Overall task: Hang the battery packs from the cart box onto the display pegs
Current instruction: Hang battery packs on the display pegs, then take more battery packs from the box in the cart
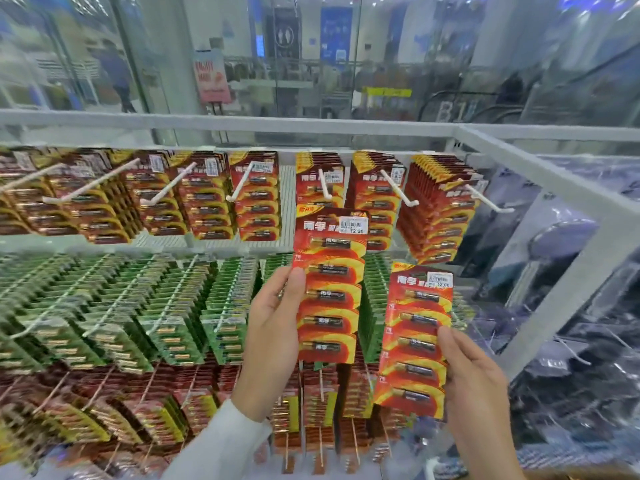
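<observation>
My left hand (273,327) grips a red battery pack (330,282) by its left edge, thumb on the front, and holds it upright just below a white display peg (325,185) in the top row. My right hand (474,386) pinches a second red battery pack (415,337) by its right edge, lower and to the right. Both packs carry a white price sticker at the top. The cart box is out of view.
The top row holds red packs on white pegs (398,187), the middle row green packs (166,306), the lowest row more red packs (318,403). A white frame bar (540,171) and glass panels border the display at the back and right.
</observation>
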Motion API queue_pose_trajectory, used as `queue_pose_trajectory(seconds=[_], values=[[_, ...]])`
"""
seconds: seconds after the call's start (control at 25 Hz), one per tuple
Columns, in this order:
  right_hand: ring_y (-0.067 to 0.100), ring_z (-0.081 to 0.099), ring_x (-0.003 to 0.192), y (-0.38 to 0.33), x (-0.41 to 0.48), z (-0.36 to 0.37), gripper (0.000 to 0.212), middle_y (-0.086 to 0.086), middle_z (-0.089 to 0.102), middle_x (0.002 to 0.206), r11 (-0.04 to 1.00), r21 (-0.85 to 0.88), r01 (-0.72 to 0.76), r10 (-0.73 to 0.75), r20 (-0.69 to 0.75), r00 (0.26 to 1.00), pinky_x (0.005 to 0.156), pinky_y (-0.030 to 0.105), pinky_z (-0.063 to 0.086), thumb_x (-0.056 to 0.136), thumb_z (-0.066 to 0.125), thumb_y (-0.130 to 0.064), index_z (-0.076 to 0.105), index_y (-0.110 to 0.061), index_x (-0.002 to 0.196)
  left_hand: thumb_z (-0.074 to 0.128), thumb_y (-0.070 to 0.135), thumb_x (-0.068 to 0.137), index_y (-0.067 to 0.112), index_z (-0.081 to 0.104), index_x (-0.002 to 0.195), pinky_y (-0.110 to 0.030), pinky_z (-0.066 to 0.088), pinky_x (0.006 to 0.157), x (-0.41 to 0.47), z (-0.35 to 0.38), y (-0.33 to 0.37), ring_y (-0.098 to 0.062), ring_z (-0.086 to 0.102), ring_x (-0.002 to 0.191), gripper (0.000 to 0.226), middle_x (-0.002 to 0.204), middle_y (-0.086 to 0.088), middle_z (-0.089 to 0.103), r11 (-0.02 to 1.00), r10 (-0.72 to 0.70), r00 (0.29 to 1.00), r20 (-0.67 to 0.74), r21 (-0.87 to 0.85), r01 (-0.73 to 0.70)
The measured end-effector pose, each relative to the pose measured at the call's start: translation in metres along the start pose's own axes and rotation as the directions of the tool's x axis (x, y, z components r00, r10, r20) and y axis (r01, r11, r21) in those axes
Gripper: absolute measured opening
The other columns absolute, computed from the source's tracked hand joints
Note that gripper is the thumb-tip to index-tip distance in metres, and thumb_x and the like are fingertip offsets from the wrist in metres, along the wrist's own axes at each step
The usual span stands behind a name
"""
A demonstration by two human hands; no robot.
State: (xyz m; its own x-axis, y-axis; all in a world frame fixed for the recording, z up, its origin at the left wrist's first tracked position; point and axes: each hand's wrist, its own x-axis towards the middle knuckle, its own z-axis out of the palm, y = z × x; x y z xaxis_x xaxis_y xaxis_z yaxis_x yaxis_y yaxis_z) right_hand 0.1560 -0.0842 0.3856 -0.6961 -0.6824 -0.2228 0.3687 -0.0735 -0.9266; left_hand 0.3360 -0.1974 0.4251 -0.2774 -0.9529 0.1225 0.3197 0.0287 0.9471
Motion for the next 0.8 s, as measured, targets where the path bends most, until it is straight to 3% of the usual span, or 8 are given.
queue_pose_trajectory(seconds=[0.2,0.36,0.52,0.68,0.8], values=[[0.033,0.077,0.08,-0.011,0.012,-0.003,0.026,0.014,0.079,0.097,1.0,-0.005,0.002,-0.002,0.027,1.0,0.084,0.051,0.058,0.094,0.065,-0.029,0.073,-0.01,0.11,0.049,0.031,0.107,0.032,0.08,0.092,-0.036,0.063,0.064,0.022,0.018,0.009,-0.026,0.078,0.08,0.034,0.096,-0.007,0.08,0.998,0.06,0.997,-0.046,-0.02,-0.061],[0.034,0.077,0.08,-0.017,0.019,-0.006,0.033,0.015,0.079,0.097,1.0,-0.012,0.008,-0.007,0.038,0.999,0.085,0.053,0.058,0.085,0.069,-0.031,0.072,-0.009,0.108,0.048,0.029,0.108,0.021,0.074,0.107,-0.031,0.061,0.06,0.023,0.023,0.006,-0.025,0.078,0.078,0.027,0.094,-0.006,0.08,0.998,0.067,0.993,-0.099,-0.013,-0.069],[0.034,0.077,0.083,-0.02,0.026,-0.007,0.035,0.014,0.079,0.097,0.999,-0.035,0.014,-0.012,0.055,0.998,0.088,0.056,0.057,0.08,0.069,-0.036,0.074,-0.012,0.106,0.051,0.029,0.107,0.018,0.073,0.107,-0.034,0.062,0.058,0.02,0.021,0.004,-0.027,0.078,0.076,0.025,0.093,-0.008,0.08,0.998,0.064,0.988,-0.139,-0.003,-0.065],[0.031,0.078,0.077,-0.027,0.027,-0.009,0.032,0.012,0.079,0.094,1.0,-0.026,0.018,-0.016,0.067,0.998,0.076,0.044,0.058,0.081,0.069,-0.034,0.074,-0.013,0.104,0.051,0.031,0.107,0.016,0.073,0.108,-0.035,0.062,0.059,0.023,0.022,0.0,-0.028,0.078,0.077,0.026,0.094,-0.009,0.08,0.999,0.034,0.985,-0.169,0.013,-0.032],[0.027,0.077,0.074,-0.039,0.03,-0.015,0.022,0.012,0.079,0.094,0.996,0.016,0.086,-0.087,0.051,0.995,0.067,0.038,0.059,0.08,0.07,-0.031,0.08,-0.016,0.092,0.05,0.035,0.108,0.02,0.073,0.112,-0.04,0.064,0.064,0.039,0.027,-0.002,-0.028,0.079,0.083,0.028,0.097,-0.005,0.081,0.999,0.023,0.985,-0.17,0.033,-0.017]])
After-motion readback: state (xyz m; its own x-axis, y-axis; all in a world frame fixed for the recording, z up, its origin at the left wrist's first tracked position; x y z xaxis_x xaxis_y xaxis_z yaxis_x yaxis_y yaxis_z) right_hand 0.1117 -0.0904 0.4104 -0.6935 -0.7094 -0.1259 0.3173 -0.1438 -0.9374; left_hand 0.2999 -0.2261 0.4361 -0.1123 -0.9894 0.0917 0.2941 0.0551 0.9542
